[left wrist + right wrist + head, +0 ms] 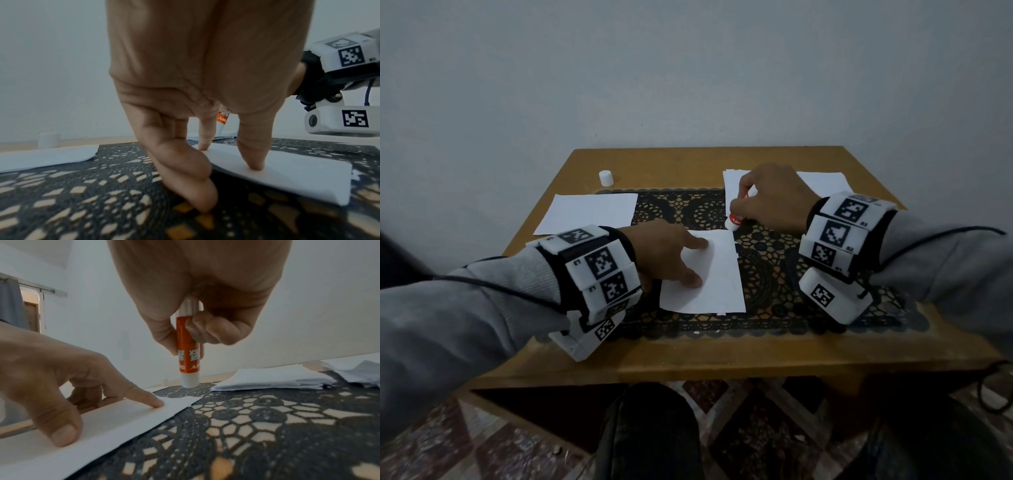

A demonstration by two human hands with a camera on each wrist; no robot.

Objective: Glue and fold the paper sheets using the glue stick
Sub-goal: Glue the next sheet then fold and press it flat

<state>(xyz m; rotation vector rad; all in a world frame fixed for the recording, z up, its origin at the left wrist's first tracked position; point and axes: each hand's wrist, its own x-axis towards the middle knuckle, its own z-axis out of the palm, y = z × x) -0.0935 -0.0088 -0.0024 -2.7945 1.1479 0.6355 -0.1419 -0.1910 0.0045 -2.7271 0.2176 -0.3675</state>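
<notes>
White paper is what you have pinned at the middle of the black lace mat [756,274]: your left hand [667,253] presses the folded sheet [709,274] flat with straight fingers, index and thumb tips on the paper, while the little finger comes down on the mat just beside the sheet's left edge, as the left wrist view shows. Your right hand [774,195] is curled round the orange-and-white glue stick [188,353], holding it upright with its white end down, hovering at or just above the mat beyond the sheet's far right corner; you cannot tell from these views whether it touches. The stick's white cap [605,178] stands off the mat's far left corner, on the wooden table [688,353], so the stick is open for use. Judging by the layout, this sheet looks already doubled over and you are likely flattening its fold, though no glue line can be made out on it. A single flat sheet [589,212] lies off the mat's far left edge, and a stack of sheets [271,378] sits at the mat's far right; which of these are finished and which wait is not clear, so more gluing and folding probably remains.
</notes>
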